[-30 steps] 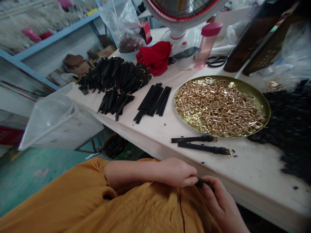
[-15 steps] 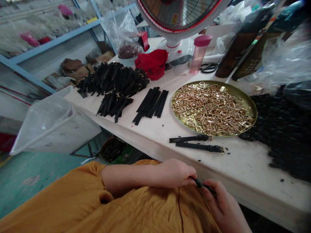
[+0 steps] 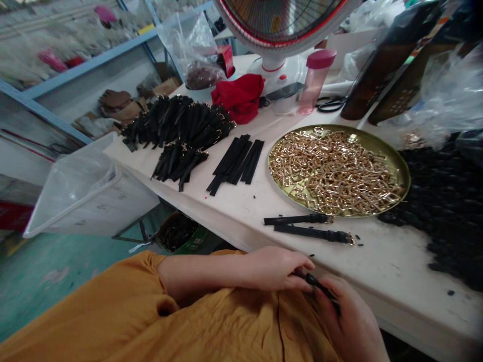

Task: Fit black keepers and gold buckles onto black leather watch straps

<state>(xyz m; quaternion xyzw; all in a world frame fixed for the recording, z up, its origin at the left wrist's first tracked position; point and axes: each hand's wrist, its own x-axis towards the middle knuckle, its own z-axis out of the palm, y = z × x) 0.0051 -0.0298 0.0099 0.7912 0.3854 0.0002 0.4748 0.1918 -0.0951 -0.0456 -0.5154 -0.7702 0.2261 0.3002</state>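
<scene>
Close to my body, at the table's front edge, my left hand (image 3: 277, 267) grips one end of a black strap (image 3: 316, 283). My right hand (image 3: 349, 314) is closed around the strap's other part, and its fingers hide much of it. A small loop shows on the strap between the hands. Two black straps with gold buckles (image 3: 313, 233) lie on the table just beyond. Behind them is a round gold tray (image 3: 404, 188) heaped with gold buckles (image 3: 335, 168).
Left of the tray lie flat black strips (image 3: 236, 160) and piled buckled straps (image 3: 177, 120). Black loops (image 3: 449, 201) are heaped at right. A red cloth (image 3: 239, 98), pink bottle (image 3: 317, 80), scissors (image 3: 332, 104) and fan (image 3: 283, 25) stand behind. A white bin (image 3: 94, 206) is at left.
My left thumb and fingers have parted slightly at the strap, and the right hand has shifted a little along it. The view has moved slightly.
</scene>
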